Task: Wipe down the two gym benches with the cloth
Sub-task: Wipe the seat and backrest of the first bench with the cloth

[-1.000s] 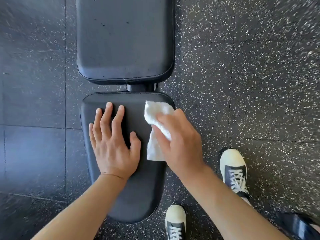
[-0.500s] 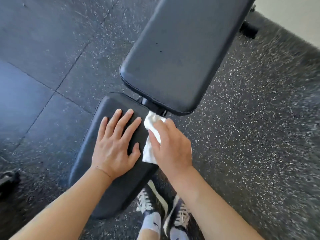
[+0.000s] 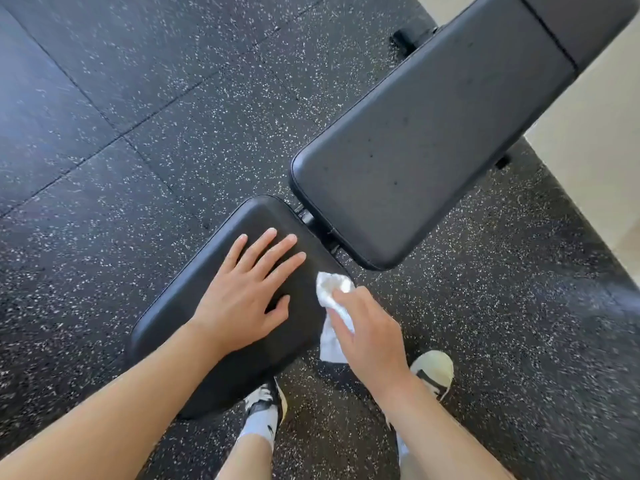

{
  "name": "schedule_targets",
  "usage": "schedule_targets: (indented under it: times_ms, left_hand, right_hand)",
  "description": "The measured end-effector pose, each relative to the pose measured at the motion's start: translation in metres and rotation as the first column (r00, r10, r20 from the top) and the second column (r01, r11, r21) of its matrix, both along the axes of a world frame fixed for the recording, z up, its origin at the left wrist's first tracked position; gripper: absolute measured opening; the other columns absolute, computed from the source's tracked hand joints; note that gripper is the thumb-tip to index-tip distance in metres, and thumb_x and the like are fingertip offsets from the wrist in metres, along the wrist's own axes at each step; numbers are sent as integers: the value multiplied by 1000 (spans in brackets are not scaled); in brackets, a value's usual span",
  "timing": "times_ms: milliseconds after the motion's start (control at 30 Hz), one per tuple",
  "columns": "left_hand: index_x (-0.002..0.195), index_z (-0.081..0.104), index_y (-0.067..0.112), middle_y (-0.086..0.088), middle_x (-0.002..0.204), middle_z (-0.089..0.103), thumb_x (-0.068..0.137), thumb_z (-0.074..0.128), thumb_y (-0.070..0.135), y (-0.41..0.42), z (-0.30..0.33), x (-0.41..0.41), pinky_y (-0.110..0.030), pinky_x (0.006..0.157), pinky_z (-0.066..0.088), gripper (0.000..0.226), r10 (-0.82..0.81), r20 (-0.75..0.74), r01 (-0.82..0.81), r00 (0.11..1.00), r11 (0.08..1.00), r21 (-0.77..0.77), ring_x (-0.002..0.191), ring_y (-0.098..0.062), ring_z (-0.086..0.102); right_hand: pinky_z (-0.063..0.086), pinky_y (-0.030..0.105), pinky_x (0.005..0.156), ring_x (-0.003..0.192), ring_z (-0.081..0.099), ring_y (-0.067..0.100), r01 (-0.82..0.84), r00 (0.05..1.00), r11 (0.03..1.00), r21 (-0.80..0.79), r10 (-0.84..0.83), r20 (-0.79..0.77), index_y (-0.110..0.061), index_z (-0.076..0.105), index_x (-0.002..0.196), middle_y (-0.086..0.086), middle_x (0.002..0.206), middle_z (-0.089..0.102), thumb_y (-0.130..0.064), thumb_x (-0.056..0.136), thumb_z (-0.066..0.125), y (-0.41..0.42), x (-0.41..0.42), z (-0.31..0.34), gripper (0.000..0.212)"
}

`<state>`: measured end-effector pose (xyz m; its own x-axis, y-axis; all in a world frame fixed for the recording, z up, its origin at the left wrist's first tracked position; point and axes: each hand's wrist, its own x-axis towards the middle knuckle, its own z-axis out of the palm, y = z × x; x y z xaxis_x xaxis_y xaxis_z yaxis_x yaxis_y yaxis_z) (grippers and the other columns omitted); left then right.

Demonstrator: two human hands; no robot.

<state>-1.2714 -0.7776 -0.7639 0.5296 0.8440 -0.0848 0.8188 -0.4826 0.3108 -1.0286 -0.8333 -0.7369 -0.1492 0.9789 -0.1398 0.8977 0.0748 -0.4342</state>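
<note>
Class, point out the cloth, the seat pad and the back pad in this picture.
cloth (image 3: 330,289): head view, bunched upper end above the fingers.
seat pad (image 3: 194,306): head view, bare top left of the flat hand.
back pad (image 3: 415,157): head view, middle of its top.

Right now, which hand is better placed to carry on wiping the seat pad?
The right hand: it already grips the white cloth at the seat pad edge. The left hand lies flat on the pad, holding nothing, bracing.
</note>
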Motion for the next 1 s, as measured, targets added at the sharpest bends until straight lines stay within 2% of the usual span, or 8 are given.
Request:
schedule_targets:
  times_ms: [67, 233, 433, 667, 733, 800, 867, 1000]
  left_hand:
    - [158, 43, 25, 2, 173, 26, 97, 50, 40, -2, 3, 1, -58, 130, 17, 64, 51, 20, -50, 999, 998, -23, 163, -27, 17]
    - [159, 43, 22, -4, 172, 27, 99, 48, 31, -31, 7, -22, -62, 124, 24, 60, 483, -16, -483, 876, 873, -65, 159, -31, 24]
    - [163, 34, 17, -4, 175, 22, 101, 42, 32, -91, 8, -14, -60, 127, 20, 65, 655, -41, -656, 755, 751, -70, 163, -30, 15]
    - [161, 37, 9, -9, 173, 26, 99, 39, 29, -103, 19, 20, -65, 125, 21, 64, 811, -87, -815, 578, 569, -107, 162, -33, 18]
    - [159, 41, 11, -10, 171, 30, 96, 45, 25, -97, 23, 28, -69, 122, 24, 64, 804, -111, -812, 584, 575, -105, 159, -40, 22]
    - [157, 44, 12, -10, 169, 34, 94, 54, 19, -91, 29, 39, -72, 118, 29, 64, 745, -118, -754, 657, 648, -109, 158, -41, 26]
    - [156, 47, 13, -8, 169, 35, 93, 62, 17, -81, 35, 55, -73, 117, 30, 65, 672, -101, -679, 734, 720, -140, 158, -38, 27]
    - [153, 51, 13, -10, 168, 36, 94, 62, 14, -40, 37, 75, -70, 122, 26, 60, 651, -16, -645, 759, 749, -152, 159, -34, 27]
  right_hand:
    - [50, 30, 57, 79, 58, 17, -49, 999, 999, 17, 48, 16, -25, 58, 120, -6, 101, 54, -39, 102, 52, 3, 2, -2, 24]
    - [48, 32, 48, 66, 61, 24, -156, 985, 968, 196, 137, 106, -17, 67, 106, 4, 89, 62, -31, 93, 69, 60, -47, -7, 19]
    - [45, 34, 50, 68, 61, 22, -354, 932, 893, 276, 315, 176, -17, 68, 95, 3, 89, 63, -31, 95, 66, 117, -137, -7, 14]
    - [43, 36, 47, 57, 49, 20, -706, 704, 654, 272, 690, 170, -19, 67, 84, 0, 73, 53, -14, 83, 73, 43, -74, -11, 7]
    - [43, 37, 47, 57, 48, 20, -738, 671, 623, 259, 719, 181, -18, 70, 85, 0, 72, 53, -10, 79, 73, 46, -39, -10, 10]
    - [44, 36, 48, 58, 49, 20, -729, 683, 644, 232, 705, 191, -17, 71, 87, 0, 73, 53, -12, 82, 74, 61, -11, -3, 8]
    - [47, 34, 49, 61, 54, 20, -673, 739, 713, 195, 645, 194, -18, 70, 92, -1, 78, 54, -20, 89, 73, 78, 8, 6, 4]
    - [47, 28, 52, 69, 55, 16, -491, 871, 857, 157, 488, 61, -20, 67, 109, -5, 88, 53, -32, 101, 59, 96, 38, 21, 17]
